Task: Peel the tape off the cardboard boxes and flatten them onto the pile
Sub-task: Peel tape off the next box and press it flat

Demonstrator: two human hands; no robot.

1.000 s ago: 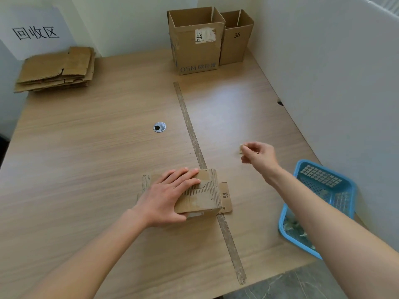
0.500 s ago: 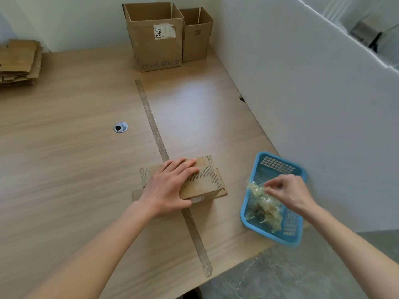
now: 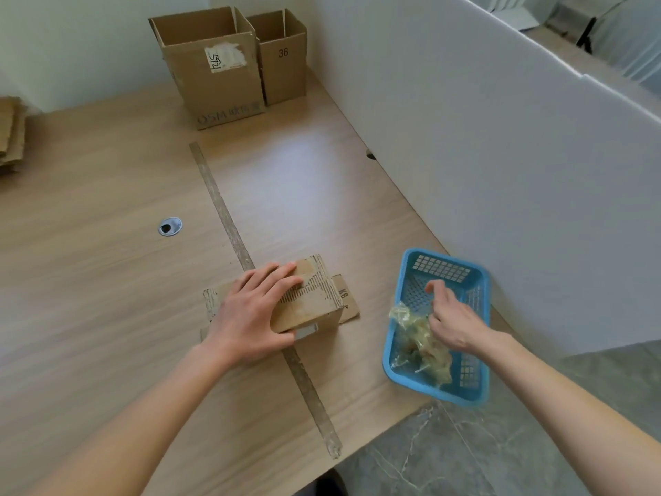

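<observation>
Left hand (image 3: 255, 318), fingers flat, pins the box (image 3: 307, 302); right hand (image 3: 452, 322), fingers loosely apart over the basket (image 3: 475, 395) at the tabletop's near-right edge, should shake tape (image 3: 416, 338) clear.

Small box (image 3: 307, 302) in front on the table (image 3: 107, 281) — basket (image 3: 400, 366) to its right, two boxes (image 3: 214, 73) behind.

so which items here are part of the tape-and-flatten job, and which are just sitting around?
Job:
small box under left hand
two open boxes
flattened pile
blue basket of peeled tape, right hand over it

Idle:
table grommet
white partition
</observation>
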